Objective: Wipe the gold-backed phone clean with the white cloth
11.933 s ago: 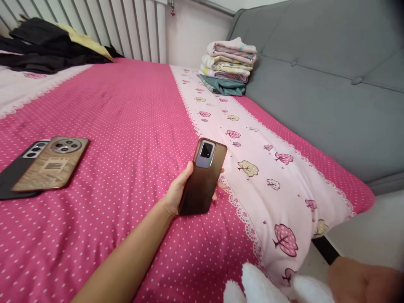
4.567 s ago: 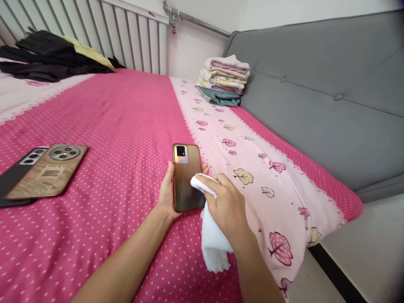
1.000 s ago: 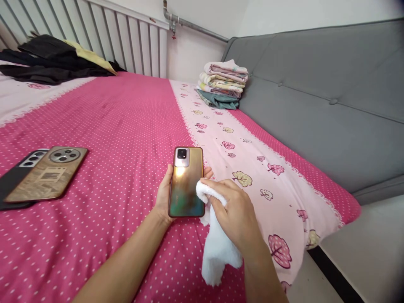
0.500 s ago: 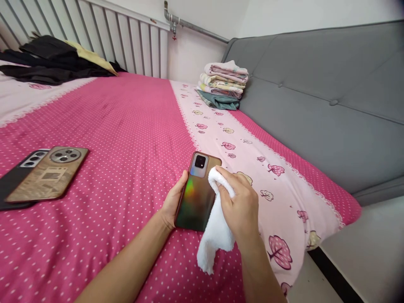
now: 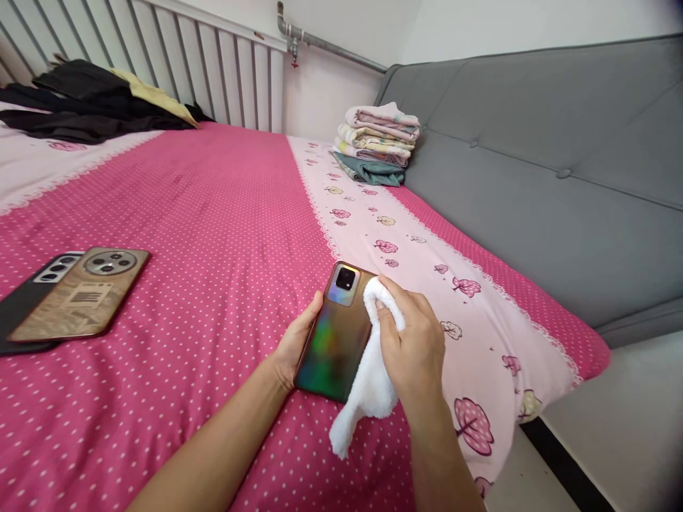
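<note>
You are at a bed with a pink dotted sheet (image 5: 213,206), and a big grey headboard (image 5: 506,142) stands on the right. A pile of folded cloths (image 5: 376,139) sits by it. On the left, a tan phone (image 5: 109,302) has a pale label (image 5: 88,294) with dark bars on it; any words are too small to read. It covers part of a black phone (image 5: 16,306), which the picture's left edge cuts off. Your left hand (image 5: 295,345) holds the shiny brown phone (image 5: 331,348) over the bed, back side up; most of its fingers hide behind it. Your right hand (image 5: 413,338) pinches a white cloth (image 5: 376,377), which covers the phone's top right corner. One second ago the phone stood straighter and the cloth was lower on its side; now its top leans right.
</note>
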The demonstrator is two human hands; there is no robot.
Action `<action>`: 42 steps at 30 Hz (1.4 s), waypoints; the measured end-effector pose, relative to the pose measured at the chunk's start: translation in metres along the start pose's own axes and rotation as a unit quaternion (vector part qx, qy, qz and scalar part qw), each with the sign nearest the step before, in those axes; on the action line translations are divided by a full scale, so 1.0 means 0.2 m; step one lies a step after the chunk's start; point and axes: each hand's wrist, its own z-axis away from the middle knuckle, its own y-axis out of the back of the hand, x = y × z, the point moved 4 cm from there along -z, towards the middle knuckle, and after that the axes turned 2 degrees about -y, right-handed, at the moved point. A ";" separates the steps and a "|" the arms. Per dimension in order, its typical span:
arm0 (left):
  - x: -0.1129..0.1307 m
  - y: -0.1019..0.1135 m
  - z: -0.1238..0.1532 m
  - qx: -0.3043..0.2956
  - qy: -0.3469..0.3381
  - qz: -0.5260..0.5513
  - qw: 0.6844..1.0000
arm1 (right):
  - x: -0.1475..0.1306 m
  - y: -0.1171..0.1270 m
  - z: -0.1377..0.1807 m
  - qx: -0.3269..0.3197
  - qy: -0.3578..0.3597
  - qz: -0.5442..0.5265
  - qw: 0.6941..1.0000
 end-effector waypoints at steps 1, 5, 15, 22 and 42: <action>0.00 0.00 0.00 0.005 0.002 0.001 1.000 | 0.00 0.00 0.00 -0.006 -0.002 0.005 1.000; 0.00 0.01 0.00 0.016 0.005 0.012 1.000 | 0.00 -0.01 0.00 -0.027 -0.005 0.028 0.999; 0.03 0.06 -0.02 0.000 -0.035 0.031 0.999 | -0.03 -0.05 0.02 -0.058 0.004 0.039 0.998; 0.06 0.08 -0.02 0.028 -0.065 0.041 0.997 | -0.05 -0.08 0.04 -0.096 0.012 0.038 0.995; 0.11 0.08 -0.02 0.045 -0.118 0.040 0.991 | -0.09 -0.11 0.07 -0.181 0.038 0.072 0.980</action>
